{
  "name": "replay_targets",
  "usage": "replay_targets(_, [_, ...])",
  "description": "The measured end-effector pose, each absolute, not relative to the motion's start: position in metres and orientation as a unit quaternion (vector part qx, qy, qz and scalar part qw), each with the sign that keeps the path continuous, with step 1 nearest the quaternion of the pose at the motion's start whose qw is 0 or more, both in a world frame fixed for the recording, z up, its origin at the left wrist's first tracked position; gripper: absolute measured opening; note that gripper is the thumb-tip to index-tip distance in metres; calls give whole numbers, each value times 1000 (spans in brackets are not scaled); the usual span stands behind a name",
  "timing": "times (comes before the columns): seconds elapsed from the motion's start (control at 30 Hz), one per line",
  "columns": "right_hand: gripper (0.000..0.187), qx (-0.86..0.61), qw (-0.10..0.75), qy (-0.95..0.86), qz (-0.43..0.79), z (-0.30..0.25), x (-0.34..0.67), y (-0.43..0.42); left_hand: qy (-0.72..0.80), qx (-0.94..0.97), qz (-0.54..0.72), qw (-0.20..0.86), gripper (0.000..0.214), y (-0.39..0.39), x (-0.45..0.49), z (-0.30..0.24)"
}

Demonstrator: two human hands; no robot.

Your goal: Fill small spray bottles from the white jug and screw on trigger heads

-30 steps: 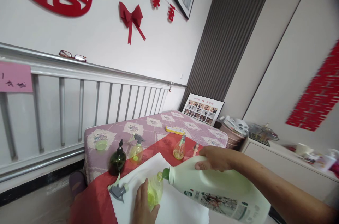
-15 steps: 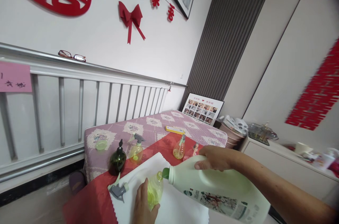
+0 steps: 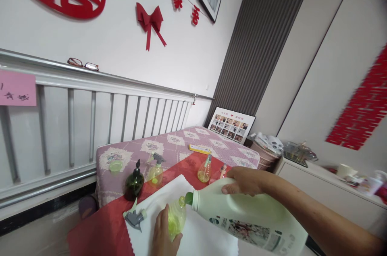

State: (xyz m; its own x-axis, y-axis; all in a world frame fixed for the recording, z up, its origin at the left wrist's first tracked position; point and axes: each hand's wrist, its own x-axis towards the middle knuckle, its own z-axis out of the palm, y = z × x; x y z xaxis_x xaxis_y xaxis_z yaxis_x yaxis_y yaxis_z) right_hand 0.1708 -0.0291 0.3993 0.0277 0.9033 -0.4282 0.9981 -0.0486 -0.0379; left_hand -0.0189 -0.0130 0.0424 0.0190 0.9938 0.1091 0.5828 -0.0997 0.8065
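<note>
My right hand (image 3: 243, 181) is closed round the handle of a large pale green detergent jug (image 3: 250, 217), which is tipped to the left. Its green spout (image 3: 189, 198) meets the mouth of a small clear yellow-green bottle (image 3: 177, 217). Around that bottle's left side and front, my left hand (image 3: 165, 234) has its fingers wrapped, keeping it upright on a white sheet (image 3: 208, 240). A grey spray trigger head (image 3: 135, 217) lies on the sheet's left edge. Whether liquid is running from the spout is too hard to make out.
Behind the sheet stand a dark green pump bottle (image 3: 134, 181) and two clear spray bottles, one left (image 3: 155, 171) and one right (image 3: 204, 169). A red cloth (image 3: 99, 227) lies under the sheet. A pale green dish (image 3: 115, 166) and a yellow box (image 3: 199, 149) rest on the floral tablecloth (image 3: 175, 140).
Both hands, the jug and the small bottle hold nearly the same positions. The camera view has shifted very slightly.
</note>
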Motion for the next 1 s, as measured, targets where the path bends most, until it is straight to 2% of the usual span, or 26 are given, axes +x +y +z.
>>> replay_targets(1.0, [42,699,146,675,-183,401,170,-29,596,648,362,307,84,-13,-20,40])
